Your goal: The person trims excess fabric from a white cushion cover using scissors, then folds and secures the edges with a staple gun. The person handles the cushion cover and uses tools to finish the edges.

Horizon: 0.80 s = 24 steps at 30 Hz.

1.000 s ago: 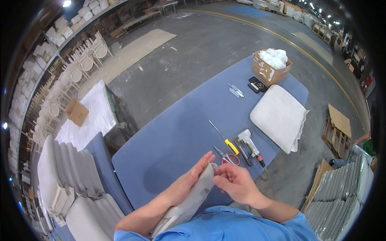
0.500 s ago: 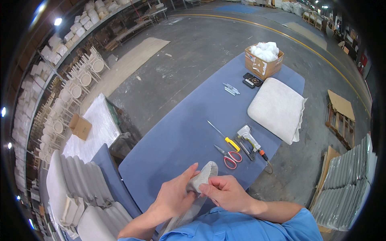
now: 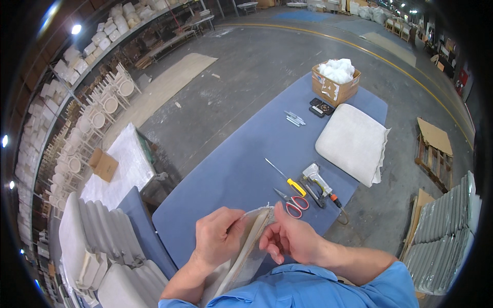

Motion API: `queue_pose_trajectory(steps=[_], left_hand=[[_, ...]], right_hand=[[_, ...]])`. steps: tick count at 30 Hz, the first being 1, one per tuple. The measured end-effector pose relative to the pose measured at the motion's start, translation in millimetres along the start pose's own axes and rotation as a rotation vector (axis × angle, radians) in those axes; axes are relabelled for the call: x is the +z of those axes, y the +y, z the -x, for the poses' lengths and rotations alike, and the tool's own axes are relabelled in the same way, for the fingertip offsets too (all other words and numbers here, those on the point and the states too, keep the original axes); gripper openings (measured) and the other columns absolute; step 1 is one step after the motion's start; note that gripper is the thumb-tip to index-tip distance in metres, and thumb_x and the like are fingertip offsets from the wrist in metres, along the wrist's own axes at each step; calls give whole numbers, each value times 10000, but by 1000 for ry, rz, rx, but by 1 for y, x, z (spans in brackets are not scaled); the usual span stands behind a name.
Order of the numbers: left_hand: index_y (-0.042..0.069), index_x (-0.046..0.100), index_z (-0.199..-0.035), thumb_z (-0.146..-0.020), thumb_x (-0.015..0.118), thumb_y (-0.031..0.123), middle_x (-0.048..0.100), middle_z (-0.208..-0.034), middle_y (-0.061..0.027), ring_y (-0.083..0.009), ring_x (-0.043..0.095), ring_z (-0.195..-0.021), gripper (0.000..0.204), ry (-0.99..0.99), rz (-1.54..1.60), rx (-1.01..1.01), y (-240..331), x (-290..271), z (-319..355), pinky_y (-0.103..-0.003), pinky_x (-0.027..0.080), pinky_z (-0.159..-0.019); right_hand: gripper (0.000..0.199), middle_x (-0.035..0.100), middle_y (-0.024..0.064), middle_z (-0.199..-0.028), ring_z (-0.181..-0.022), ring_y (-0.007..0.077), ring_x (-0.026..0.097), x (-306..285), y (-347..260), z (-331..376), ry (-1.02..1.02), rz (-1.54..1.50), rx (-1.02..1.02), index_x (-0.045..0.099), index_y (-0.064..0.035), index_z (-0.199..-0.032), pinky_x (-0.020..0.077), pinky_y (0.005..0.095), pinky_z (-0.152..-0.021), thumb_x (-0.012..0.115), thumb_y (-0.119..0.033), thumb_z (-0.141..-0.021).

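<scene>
A light grey upholstered seat pad (image 3: 239, 272) stands on edge close to my body, its fabric border and a pale strip along the rim facing up. My left hand (image 3: 218, 236) is closed on the fabric at its left edge. Beside the pad's upper right corner is my right hand (image 3: 292, 236), thumb raised by the cloth edge and fingers loosely bent and apart. Just beyond lie red-handled scissors (image 3: 294, 204), a yellow-handled screwdriver (image 3: 296, 188) and a pneumatic staple gun (image 3: 321, 182) with its hose attached.
On the blue padded table (image 3: 221, 169) are a finished grey pad (image 3: 353, 143), staple strips (image 3: 295, 118), a black case (image 3: 321, 107) and a carton of white stuffing (image 3: 334, 87). Stacked pads (image 3: 108, 231) stand at left, wrapped pads (image 3: 441, 231) at right, chair frames (image 3: 97, 118) farther left.
The pad has turned so its edge strip now faces up. My right hand's pinch has opened, and my left hand has closed onto the fabric edge.
</scene>
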<state>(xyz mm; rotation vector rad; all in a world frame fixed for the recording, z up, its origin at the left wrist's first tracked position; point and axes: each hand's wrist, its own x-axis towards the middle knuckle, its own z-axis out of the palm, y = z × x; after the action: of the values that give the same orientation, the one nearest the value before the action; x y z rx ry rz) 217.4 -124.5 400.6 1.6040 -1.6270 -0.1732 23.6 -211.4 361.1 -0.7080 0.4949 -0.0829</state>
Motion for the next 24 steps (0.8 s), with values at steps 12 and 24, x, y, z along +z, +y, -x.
queue_pose_trajectory(steps=[12, 24], left_hand=[[42, 721, -991, -867, 773, 113, 647, -771, -31, -207, 613, -573, 152, -536, 167, 530, 16, -13, -3, -339, 460, -517], [14, 707, -1040, -1133, 382, 459, 700, -943, -99, -189, 669, -875, 559, -794, 1348, -441, -84, 131, -19, -328, 530, -792]], right_hand=[[688, 536, 48, -619, -446, 178, 537, 7, -13, -12, 128, 343, 284, 650, -40, -809, 432, 326, -417, 449, -643, -1073], [651, 595, 68, -672, -525, 148, 607, 16, -14, -7, 155, 526, 175, 648, 43, -867, 509, 290, -464, 447, -526, -1110]])
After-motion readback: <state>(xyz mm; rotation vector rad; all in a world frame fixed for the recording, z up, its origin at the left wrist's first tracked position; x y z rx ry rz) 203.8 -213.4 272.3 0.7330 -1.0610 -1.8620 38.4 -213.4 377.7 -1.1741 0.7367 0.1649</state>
